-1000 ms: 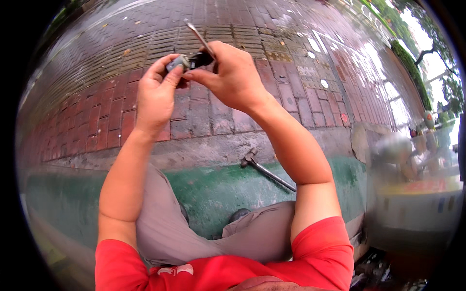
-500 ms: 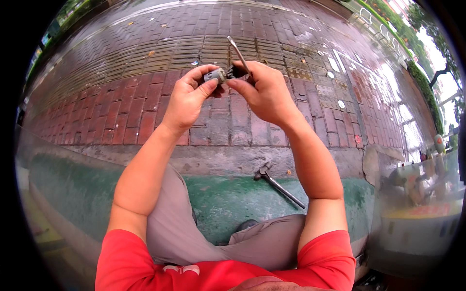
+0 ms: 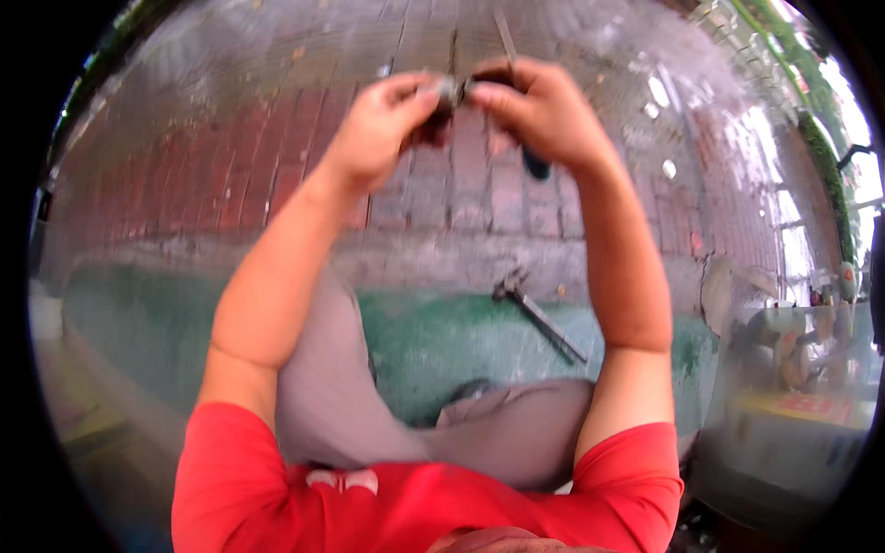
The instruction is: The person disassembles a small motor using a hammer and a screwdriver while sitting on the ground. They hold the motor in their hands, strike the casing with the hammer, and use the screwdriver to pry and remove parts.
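Out ahead of me, both hands are raised close together over the paving, blurred by motion. My left hand [image 3: 383, 129] pinches a small grey metal cylinder [image 3: 448, 89], which looks like a small electric motor. Fingers of my right hand [image 3: 544, 111] are closed round a screwdriver [image 3: 504, 35]; its thin shaft points up and away, and its dark handle end sticks out below the palm. Between the right thumb and forefinger, a small dark part [image 3: 466, 89] meets the cylinder's end; whether they are joined I cannot tell.
A hammer [image 3: 544, 323] lies on the green ledge [image 3: 415, 332], between my knees and right forearm. Beyond is wet red brick paving [image 3: 249, 166]. At the right stands a pale container [image 3: 793, 442] with a yellow band.
Both hands have moved up and away, still holding the cylinder and the screwdriver. The screwdriver's dark handle end now shows below my right hand. The view has tilted slightly and blurred.
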### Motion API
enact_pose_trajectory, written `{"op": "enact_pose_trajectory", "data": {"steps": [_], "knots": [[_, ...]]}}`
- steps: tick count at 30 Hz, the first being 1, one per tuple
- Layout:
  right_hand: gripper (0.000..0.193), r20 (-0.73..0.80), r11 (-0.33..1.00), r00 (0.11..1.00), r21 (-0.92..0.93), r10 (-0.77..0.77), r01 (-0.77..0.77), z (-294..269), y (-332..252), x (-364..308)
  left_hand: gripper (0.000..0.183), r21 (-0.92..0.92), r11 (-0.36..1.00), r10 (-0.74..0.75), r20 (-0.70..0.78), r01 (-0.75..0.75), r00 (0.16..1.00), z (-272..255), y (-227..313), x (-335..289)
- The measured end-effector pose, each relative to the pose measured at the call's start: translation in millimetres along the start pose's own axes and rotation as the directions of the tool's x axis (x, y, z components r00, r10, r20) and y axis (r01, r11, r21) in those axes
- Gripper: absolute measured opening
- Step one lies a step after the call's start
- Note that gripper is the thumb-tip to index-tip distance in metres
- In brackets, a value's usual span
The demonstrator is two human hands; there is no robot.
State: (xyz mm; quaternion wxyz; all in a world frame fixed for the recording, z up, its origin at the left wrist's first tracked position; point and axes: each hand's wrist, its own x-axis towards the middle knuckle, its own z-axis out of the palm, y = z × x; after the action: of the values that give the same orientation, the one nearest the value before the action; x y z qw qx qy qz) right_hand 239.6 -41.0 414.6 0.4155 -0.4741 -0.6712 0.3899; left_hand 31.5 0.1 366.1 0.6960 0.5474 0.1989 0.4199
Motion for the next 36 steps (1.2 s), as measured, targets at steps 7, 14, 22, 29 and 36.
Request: {"op": "enact_pose_trajectory", "data": {"steps": [7,14,22,29,36], "knots": [[0.02,-0.235,0.952,0.953,-0.281,-0.193,0.123,26.5,-5.6,-8.9,0.022,0.185,0.981,-0.042,-0.075,0.055,0.996,6.4,-1.0,1.6],[0.024,-0.257,0.643,0.776,-0.729,-0.576,0.236,37.3,-0.6,-4.6,0.023,0.156,0.986,-0.036,-0.177,0.065,0.984,11.3,-1.4,3.2],[0.019,-0.241,0.708,0.78,-0.624,-0.577,0.331,36.9,1.0,4.9,0.024,0.14,0.99,0.022,-0.141,-0.002,0.99,6.4,0.4,6.7],[0.036,-0.104,0.992,0.989,-0.08,-0.103,0.095,15.2,-16.0,-6.8,0.025,-0.044,0.998,0.042,0.083,-0.039,0.996,-2.3,3.9,4.0],[0.037,-0.028,0.987,0.999,0.158,0.03,-0.025,7.2,5.2,-0.3,0.029,-0.096,0.995,-0.011,0.087,0.019,0.996,-3.4,-0.6,4.7]]}}
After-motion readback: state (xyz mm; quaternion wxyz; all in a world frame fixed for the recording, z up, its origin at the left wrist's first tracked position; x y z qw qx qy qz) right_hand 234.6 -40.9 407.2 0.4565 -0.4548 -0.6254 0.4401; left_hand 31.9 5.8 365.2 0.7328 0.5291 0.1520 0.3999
